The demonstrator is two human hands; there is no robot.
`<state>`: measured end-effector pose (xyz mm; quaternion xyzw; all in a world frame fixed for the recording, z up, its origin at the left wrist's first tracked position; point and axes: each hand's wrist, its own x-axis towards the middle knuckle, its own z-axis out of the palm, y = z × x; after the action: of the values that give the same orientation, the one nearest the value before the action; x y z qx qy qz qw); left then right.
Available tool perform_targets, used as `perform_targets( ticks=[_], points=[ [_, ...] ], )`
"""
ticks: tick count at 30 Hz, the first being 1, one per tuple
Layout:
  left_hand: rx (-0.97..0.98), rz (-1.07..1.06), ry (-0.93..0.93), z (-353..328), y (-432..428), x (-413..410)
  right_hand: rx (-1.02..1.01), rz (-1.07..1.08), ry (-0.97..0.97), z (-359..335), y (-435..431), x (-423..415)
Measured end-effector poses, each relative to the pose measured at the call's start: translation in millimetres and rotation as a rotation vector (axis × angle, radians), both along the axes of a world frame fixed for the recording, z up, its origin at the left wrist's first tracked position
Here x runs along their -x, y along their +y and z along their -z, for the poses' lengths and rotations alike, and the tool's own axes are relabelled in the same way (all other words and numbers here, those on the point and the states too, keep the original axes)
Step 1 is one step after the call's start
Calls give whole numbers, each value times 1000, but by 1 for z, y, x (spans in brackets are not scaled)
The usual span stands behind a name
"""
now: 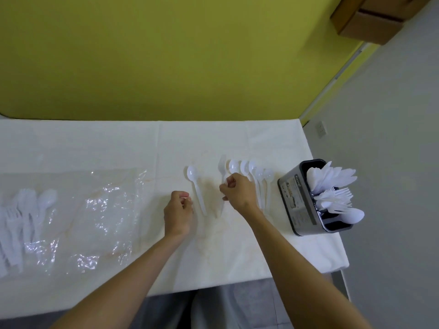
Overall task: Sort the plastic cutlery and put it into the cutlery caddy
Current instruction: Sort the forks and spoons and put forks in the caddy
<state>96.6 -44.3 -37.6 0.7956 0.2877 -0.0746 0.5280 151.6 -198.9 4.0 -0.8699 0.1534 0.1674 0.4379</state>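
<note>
A lone white plastic spoon (pixel 196 186) lies on the white table (pixel 95 143), bowl pointing away from me. My left hand (pixel 178 213) hovers just left of its handle with fingers curled and nothing visible in them. My right hand (pixel 238 191) pinches the handle of a slim white utensil (pixel 222 165), a fork or a knife, lying beside a row of several white spoons (pixel 244 167). The grey cutlery caddy (pixel 291 198) stands at the table's right edge. It holds white cutlery in separate compartments, forks (pixel 337 194) in the middle one.
A crumpled clear plastic bag (pixel 99 210) is spread over the left of the table, with a heap of loose white cutlery (pixel 26 210) at its left end. A yellow wall rises behind the table. The table's right edge drops off just past the caddy.
</note>
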Motion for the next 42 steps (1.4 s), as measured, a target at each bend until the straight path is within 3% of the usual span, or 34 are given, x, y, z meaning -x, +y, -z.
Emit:
perform_targets(
  ticks=[6,11,16,25,29,32,35,38,42],
  points=[
    [89,126,-82,-30,-45,-19,-151,248,-282,-82,-77,32],
    [122,264,-112,-47,-89,-25,-58,495,-460,-136,-156,61],
    [105,354,-125,-53,-116,-20,107,627,-543,-140,-206,75],
    [43,370,-117,-50,-120,-16,300,442,-445,-125,-207,73],
    [39,348,-112,-48,-118,-17,401,172,-363,-112,-196,71],
    [24,352,-114,-49,-119,-17,387,137,-342,-99,-196,69],
    [1,355,-109,-49,-118,-18,345,68,-404,-99,-197,71],
    [10,343,-101,-49,-117,-18,292,130,-498,-100,-197,75],
    [11,348,-93,-47,-115,-16,505,145,-733,-79,-195,73]
  ],
)
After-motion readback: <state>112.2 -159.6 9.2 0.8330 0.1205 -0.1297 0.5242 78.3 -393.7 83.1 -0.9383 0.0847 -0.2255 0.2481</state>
